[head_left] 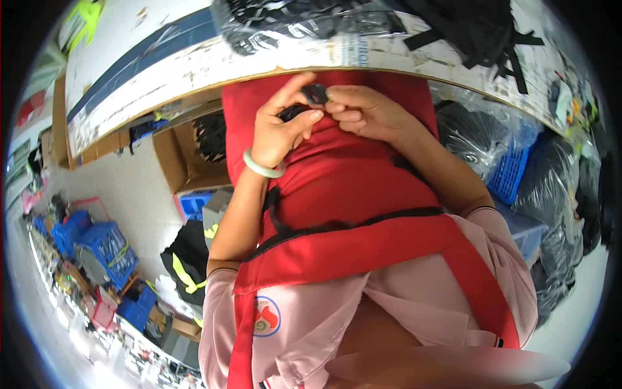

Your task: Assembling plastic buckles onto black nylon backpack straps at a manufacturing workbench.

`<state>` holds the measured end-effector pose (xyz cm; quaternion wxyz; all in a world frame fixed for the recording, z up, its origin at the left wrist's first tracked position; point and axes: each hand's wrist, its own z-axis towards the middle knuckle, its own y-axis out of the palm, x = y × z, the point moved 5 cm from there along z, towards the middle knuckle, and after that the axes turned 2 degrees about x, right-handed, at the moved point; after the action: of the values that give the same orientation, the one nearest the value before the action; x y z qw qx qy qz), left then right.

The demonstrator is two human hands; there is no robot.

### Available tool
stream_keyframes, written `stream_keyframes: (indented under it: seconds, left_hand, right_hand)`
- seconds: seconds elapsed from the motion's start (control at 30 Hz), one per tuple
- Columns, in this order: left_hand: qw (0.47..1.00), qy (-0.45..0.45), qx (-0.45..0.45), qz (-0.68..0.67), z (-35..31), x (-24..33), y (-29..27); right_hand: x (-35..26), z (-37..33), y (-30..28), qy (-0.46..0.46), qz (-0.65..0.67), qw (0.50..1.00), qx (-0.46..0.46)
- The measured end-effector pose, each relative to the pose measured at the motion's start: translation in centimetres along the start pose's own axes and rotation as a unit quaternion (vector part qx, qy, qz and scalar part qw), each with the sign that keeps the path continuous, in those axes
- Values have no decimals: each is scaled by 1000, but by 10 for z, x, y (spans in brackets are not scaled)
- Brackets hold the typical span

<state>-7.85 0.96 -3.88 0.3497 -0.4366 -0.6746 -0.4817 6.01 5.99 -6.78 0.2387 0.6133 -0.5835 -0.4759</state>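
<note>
Above my lap, near the table's front edge, both hands meet at a small black piece (315, 94), which looks like a loop or buckle; its exact kind is too small to tell. My right hand (372, 115) is closed, pinching the right end of this piece between thumb and fingertips. On the other side, my left hand (278, 123) has its index finger raised and its thumb out, fingers curled around more black material (293, 113) that shows between thumb and index finger. The left fingertips are beside the small piece's left edge. Part of the black material is hidden in the left hand.
On the worn white table (188, 71) lie a clear bag of black straps (291, 26) and a black fabric item with straps (466, 32). An open cardboard box (178, 155) stands below at left. Plastic bags (466, 133) and a blue basket (508, 172) are at right.
</note>
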Motion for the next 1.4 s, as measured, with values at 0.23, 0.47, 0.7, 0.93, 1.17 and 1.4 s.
stream_keyframes:
  seconds: [0.23, 0.47, 0.7, 0.93, 1.17, 1.4]
  left_hand:
    - [998, 0, -34, 59, 20, 1, 9]
    - [973, -189, -119, 61, 16, -22, 20]
    - [930, 2, -241, 276, 11, -41, 29]
    - [989, -126, -21, 70, 14, -18, 16]
    - [978, 82, 15, 190, 14, -10, 19]
    - [940, 126, 6, 318, 13, -5, 18]
  right_hand:
    - [-16, -29, -3, -48, -97, 992, 57]
    - [-132, -108, -40, -442, -766, 262, 385]
    - [-99, -102, -34, -381, -808, 337, 297]
    - [-42, -80, 23, -377, -608, 665, 213]
    - [-24, -45, 20, -151, -416, 874, 201]
    - [-16, -41, 9, -107, -324, 914, 219]
